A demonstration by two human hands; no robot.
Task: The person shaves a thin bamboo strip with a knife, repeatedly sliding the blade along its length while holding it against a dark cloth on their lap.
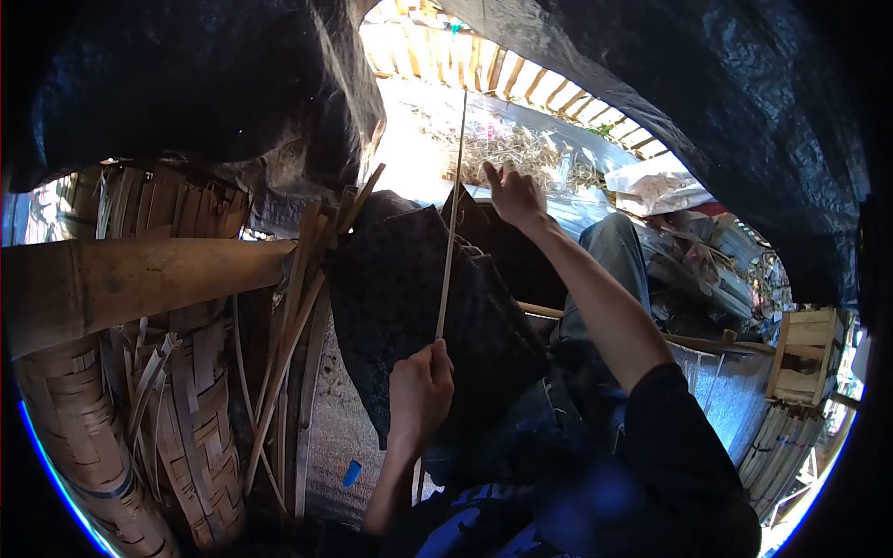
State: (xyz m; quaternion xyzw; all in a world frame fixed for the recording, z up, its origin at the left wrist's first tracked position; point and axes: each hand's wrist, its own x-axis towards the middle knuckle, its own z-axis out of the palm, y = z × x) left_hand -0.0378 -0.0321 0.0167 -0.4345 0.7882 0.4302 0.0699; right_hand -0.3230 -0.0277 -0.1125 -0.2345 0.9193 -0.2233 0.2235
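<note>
Strip (453,232) above dark cloth (386,288), long axis running out past cloth's far edge. Pinched over cloth's near part in fingers of left hand (421,391). Beyond cloth's far edge, beside strip: right hand (517,197), fingers curled, hold unclear.

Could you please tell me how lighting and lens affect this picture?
Head view: glare bleaches the slats at the top; head view: shadow hides detail in the dark cloth near the left hand; head view: the rounded, black-cornered image suggests strong wide-angle distortion.
</note>
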